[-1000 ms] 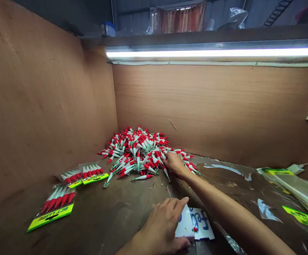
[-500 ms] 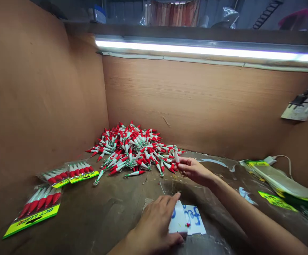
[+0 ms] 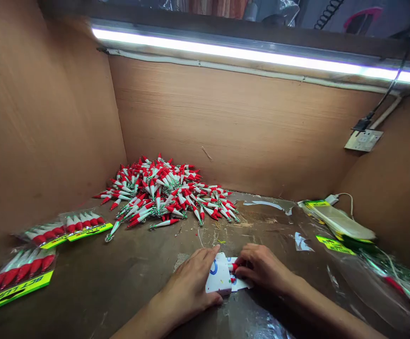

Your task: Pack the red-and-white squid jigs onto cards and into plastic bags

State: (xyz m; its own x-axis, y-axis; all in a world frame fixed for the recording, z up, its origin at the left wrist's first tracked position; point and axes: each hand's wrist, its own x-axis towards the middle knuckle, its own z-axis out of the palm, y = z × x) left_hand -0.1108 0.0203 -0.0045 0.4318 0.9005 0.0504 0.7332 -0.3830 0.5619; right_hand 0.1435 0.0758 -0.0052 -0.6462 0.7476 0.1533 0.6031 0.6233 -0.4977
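My left hand [image 3: 196, 278] is closed around the left side of a small white box-like holder [image 3: 215, 280] with blue marks, its fingers at the far edge and its thumb at the near edge. My right hand [image 3: 263, 266] pinches a red-and-white fishing lure [image 3: 232, 267] at the holder's right side, over a flat white piece [image 3: 239, 284]. Another red tip [image 3: 232, 280] shows just below that lure. How far the lure sits inside the holder is hidden. A big heap of red-and-white lures with green hooks [image 3: 162, 188] lies beyond my hands.
Filled lure packs with yellow cards [image 3: 17, 292] lie at the left. At the right are a stack of clear sleeves [image 3: 339, 221], a loose yellow card [image 3: 335, 245] and bagged lures [image 3: 403, 282]. Brown panels [image 3: 226, 117] enclose the back and sides under a tube light [image 3: 254, 54].
My right hand has come from beside the heap back to the holder, bringing one lure. My left hand stays on the holder. The view has shifted right and down.
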